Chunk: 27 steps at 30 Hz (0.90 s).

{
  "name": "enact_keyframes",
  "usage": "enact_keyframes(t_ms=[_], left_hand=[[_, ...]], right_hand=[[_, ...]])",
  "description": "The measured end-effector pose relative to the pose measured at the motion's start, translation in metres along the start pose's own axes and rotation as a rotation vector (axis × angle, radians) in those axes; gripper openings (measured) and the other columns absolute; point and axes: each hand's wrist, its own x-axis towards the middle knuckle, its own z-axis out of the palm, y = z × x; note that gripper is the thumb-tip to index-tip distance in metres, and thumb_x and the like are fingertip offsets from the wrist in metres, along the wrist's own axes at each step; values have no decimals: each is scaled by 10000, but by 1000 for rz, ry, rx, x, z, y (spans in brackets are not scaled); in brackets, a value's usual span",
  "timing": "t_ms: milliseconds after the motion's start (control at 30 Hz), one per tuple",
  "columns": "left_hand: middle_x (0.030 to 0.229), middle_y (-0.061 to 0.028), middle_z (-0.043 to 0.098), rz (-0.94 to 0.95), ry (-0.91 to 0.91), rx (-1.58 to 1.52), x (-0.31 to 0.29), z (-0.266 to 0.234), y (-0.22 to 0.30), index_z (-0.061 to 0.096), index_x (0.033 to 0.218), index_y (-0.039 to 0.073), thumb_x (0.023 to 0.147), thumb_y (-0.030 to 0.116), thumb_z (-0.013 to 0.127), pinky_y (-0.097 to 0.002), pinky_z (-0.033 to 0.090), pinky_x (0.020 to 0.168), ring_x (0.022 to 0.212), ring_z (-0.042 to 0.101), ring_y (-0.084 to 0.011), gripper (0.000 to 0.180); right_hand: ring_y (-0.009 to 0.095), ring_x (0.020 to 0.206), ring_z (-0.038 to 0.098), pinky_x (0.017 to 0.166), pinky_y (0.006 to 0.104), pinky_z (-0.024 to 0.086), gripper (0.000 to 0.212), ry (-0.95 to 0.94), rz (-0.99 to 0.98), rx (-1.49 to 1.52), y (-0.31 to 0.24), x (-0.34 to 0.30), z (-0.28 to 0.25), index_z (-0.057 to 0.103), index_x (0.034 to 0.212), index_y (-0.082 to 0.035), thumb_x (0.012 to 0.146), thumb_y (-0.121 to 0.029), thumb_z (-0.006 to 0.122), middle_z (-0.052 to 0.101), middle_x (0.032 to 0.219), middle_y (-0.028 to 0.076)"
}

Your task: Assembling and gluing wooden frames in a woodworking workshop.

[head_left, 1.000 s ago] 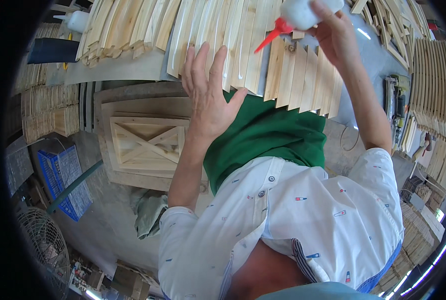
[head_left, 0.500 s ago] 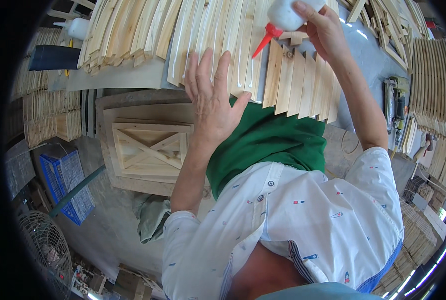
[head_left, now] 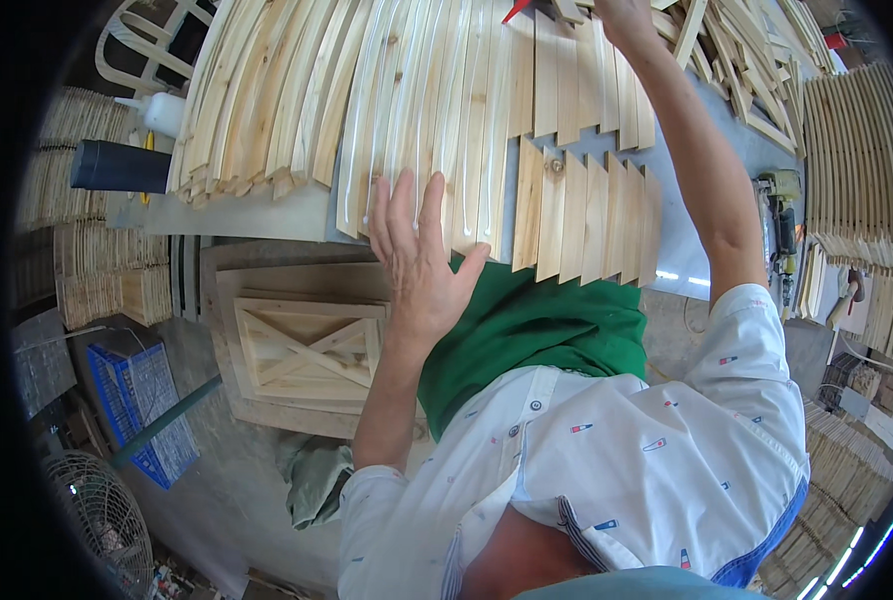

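My left hand (head_left: 419,262) lies with fingers spread on the near ends of a row of pale wooden slats (head_left: 451,130). Thin white glue lines run lengthwise along several of these slats. At the top edge my right hand (head_left: 624,18) is partly cut off by the frame. It grips a glue bottle, of which only the red nozzle (head_left: 516,10) shows, pointing down at the slats' far part. Shorter slats with slanted ends (head_left: 572,220) lie to the right of the left hand, near the table edge.
More slats (head_left: 267,90) are piled at the left, beside another white bottle (head_left: 164,114) and a dark cylinder (head_left: 119,166). Loose wood strips (head_left: 737,60) heap at the far right. A nail gun (head_left: 782,215) sits right. Below the table stands a cross-braced wooden panel (head_left: 312,345).
My right hand has moved up and away with the glue bottle, lengthening the glue line. My left hand stays on the slats. The whole view has shifted, showing more of the table.
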Motion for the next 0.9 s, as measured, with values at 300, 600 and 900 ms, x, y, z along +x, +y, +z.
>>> enact_keyframes(t_ms=[300, 600, 900], left_hand=[[1490, -162, 274, 26, 13, -27, 2, -5, 2, 383, 1430, 89, 755, 190, 760, -505, 147, 1143, 1423, 165, -374, 780], [1415, -136, 410, 344, -46, 40, 73, 13, -1, 622, 1219, 104, 869, 132, 628, -481, 210, 1122, 1372, 262, -376, 352], [1418, -101, 423, 413, -87, 160, 90, 26, 3, 662, 1138, 96, 898, 129, 593, -464, 225, 1119, 1378, 267, -345, 252]], right_hand=[[230, 909, 672, 691, 374, 587, 425, 142, 81, 253, -32, -44, -14, 529, 1226, -22, 864, -187, 678, 646, 1061, 105], [249, 953, 666, 749, 405, 586, 419, -52, 301, 272, -31, -111, -34, 529, 1230, -16, 870, -182, 667, 638, 1101, 111], [242, 944, 672, 746, 393, 587, 387, -14, 277, 240, -16, -93, -29, 556, 1196, -4, 867, -173, 672, 651, 1078, 111]])
